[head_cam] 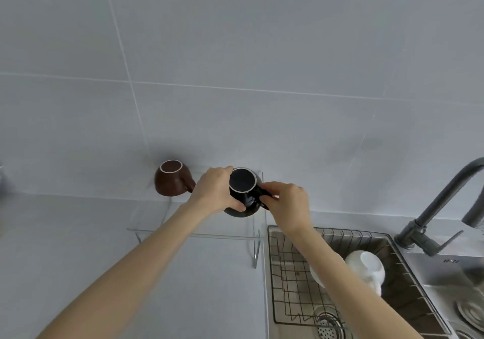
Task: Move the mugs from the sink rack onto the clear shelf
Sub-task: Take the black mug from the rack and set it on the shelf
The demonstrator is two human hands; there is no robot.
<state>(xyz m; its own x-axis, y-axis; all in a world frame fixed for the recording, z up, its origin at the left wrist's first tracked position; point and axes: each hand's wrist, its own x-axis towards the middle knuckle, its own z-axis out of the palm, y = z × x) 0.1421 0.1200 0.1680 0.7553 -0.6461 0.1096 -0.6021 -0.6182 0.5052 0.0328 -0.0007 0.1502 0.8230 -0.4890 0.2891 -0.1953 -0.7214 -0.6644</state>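
A black mug (242,184) is upside down over the right part of the clear shelf (193,230). My left hand (213,190) wraps its left side, and my right hand (286,202) pinches its handle on the right. Whether the mug rests on the shelf cannot be told. A brown mug (170,179) stands upside down at the shelf's back left, handle pointing right. In the wire sink rack (293,281) lies a white mug (366,266); another white piece (315,273) is partly hidden behind my right forearm.
The sink (392,255) sits at the lower right, with a drain (328,325) near the bottom. A grey faucet (442,207) rises at the right. A tiled wall (235,64) backs the white counter (78,234).
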